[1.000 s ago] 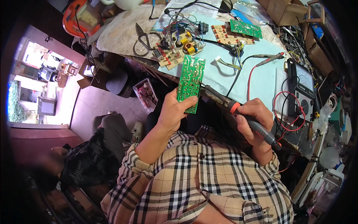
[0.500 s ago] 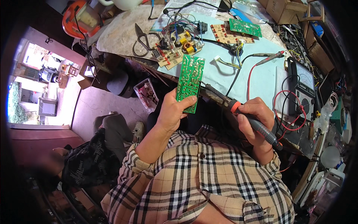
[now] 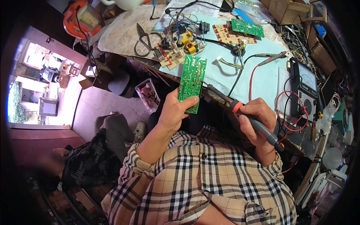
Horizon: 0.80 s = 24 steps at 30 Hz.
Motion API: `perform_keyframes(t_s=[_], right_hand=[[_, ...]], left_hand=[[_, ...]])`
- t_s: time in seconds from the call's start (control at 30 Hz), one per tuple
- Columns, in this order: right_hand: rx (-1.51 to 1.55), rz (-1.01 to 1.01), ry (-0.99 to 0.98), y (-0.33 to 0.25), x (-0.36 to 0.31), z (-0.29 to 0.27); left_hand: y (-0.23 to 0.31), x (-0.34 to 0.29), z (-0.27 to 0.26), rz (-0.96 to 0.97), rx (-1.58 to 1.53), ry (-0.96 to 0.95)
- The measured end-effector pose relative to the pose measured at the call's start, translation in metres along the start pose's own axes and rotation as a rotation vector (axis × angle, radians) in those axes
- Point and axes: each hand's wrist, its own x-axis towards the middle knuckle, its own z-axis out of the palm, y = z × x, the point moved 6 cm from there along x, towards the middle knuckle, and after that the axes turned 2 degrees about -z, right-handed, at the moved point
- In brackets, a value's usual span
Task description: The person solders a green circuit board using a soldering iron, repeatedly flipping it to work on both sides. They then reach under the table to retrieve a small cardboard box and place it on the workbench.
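My left hand (image 3: 175, 108) grips a green circuit board (image 3: 192, 80) by its lower end, thumb across its soldered face. The board stands nearly upright in front of the table edge. In my right hand (image 3: 258, 119) is a soldering iron (image 3: 264, 132) with a black and orange handle, its fingers wrapped round the grip. The iron's tip points left, close by the board's right edge; whether it touches cannot be made out. Just beyond the board lies a tan circuit board (image 3: 176, 52) with wires, a coil and yellow parts.
Black scissors (image 3: 143, 40) lie at the table's far left. A multimeter (image 3: 305, 88) with red and black leads stands at right. Farther back are a second green board (image 3: 247, 28) and a connector with coloured wires (image 3: 228, 64). Another person (image 3: 93, 161) sits low at left, beside a bin (image 3: 147, 93).
Almost nothing differs. The whole view has shifted very slightly, while both hands keep the same hold on the green board and the soldering iron.
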Motion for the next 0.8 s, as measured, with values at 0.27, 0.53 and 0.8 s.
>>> perform_keyframes(t_s=[0.27,0.53,0.8], right_hand=[[-0.016,-0.013,-0.013,-0.0028,0.0018,0.0003],[-0.03,-0.017,-0.016,-0.0011,0.0005,-0.0002],[-0.027,-0.028,-0.008,-0.0006,0.0003,0.0002]], left_hand=[[0.0005,-0.0002,0.0001,-0.001,-0.012,-0.012],[-0.0003,0.0012,0.0014,0.017,0.0,0.009],[-0.001,0.0004,-0.0009,-0.018,0.001,-0.009]])
